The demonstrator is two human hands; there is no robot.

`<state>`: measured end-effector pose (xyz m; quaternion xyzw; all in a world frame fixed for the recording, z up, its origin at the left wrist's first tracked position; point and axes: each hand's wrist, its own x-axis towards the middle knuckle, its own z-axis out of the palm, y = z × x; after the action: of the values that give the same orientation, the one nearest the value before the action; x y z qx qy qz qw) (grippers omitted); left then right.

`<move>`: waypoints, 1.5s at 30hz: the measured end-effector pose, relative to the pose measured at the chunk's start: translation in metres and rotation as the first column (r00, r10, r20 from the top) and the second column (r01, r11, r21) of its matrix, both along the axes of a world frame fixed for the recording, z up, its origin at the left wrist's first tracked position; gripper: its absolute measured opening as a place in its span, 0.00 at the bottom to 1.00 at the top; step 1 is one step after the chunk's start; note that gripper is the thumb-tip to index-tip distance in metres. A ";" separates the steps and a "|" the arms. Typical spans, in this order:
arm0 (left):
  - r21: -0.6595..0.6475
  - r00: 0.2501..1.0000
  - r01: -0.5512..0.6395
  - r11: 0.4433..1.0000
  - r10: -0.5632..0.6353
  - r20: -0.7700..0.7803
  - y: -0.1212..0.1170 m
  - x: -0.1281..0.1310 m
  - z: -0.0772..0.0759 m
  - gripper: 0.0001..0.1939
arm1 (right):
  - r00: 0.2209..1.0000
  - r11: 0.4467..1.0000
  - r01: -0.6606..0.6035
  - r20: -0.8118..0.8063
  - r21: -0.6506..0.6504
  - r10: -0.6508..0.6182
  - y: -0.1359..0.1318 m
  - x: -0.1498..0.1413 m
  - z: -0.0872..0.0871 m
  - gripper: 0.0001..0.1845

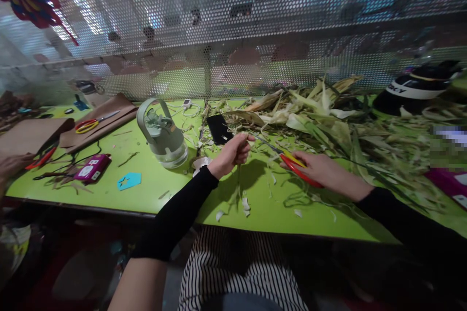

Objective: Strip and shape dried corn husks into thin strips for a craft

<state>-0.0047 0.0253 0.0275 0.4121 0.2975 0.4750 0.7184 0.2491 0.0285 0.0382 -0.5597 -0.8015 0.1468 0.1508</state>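
1 head cam, above lap (241, 272), facing fwd/down across green tbl (266, 209), close.

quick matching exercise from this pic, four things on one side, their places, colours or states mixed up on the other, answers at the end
Things:
1. loop-handled bottle
2. card with a star shape
3. pile of husks
4. right hand

Places, colours or states:
a. heaped in front of the perforated screen
b. holding red and yellow scissors
c. standing upright on the green table
d. bright blue, lying flat

Right pairs: 1-c, 2-d, 3-a, 4-b
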 end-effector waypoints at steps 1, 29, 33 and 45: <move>-0.037 0.998 -0.025 0.999 0.027 0.060 0.001 0.001 0.001 0.09 | 0.998 1.000 0.023 0.063 0.010 -0.024 0.003 0.003 -0.003 0.22; -0.042 0.980 -0.067 0.997 0.058 -0.193 0.008 0.011 -0.032 0.13 | 0.713 0.998 -0.042 -0.702 -0.044 -0.001 0.023 -0.067 -0.018 0.21; -0.102 0.981 -0.049 0.994 0.028 -0.194 0.002 0.017 -0.032 0.11 | 0.701 0.994 -0.085 -0.713 -0.068 0.012 0.019 -0.069 -0.017 0.18; -0.155 0.996 -0.062 0.986 0.051 -0.077 0.000 0.021 -0.028 0.11 | 0.587 0.987 -0.097 -0.808 -0.129 -0.048 0.021 -0.074 -0.023 0.17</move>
<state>0.0161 0.0252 0.0000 0.3625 0.3717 0.4548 0.7236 0.1753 0.0494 0.0154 -0.4309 -0.6385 0.4505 0.4514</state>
